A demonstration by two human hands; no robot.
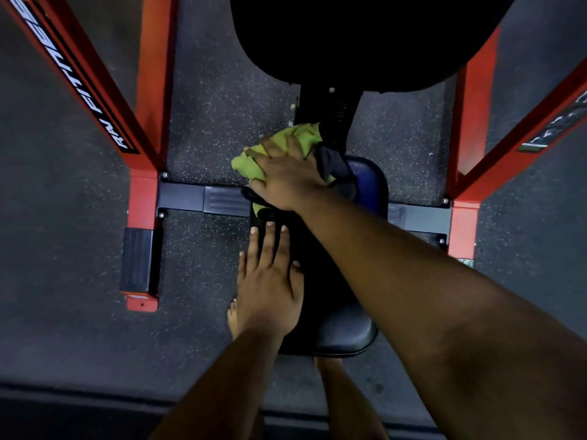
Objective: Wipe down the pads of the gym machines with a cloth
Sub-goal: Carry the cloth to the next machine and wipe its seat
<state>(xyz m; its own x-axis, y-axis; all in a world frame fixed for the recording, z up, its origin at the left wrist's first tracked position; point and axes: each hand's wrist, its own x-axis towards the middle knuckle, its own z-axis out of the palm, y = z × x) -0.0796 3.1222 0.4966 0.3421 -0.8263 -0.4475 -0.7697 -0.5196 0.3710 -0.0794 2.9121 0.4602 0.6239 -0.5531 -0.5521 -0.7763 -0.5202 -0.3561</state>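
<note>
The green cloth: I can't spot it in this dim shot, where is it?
In the head view, the green cloth sits centre frame under the right hand, at the far end of the black seat pad.

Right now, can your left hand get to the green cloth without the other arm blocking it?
Probably yes. The left hand rests flat on the black seat pad, just short of the green cloth. The right hand presses on the cloth, but its near left edge shows uncovered, and the right forearm crosses further right.
</note>
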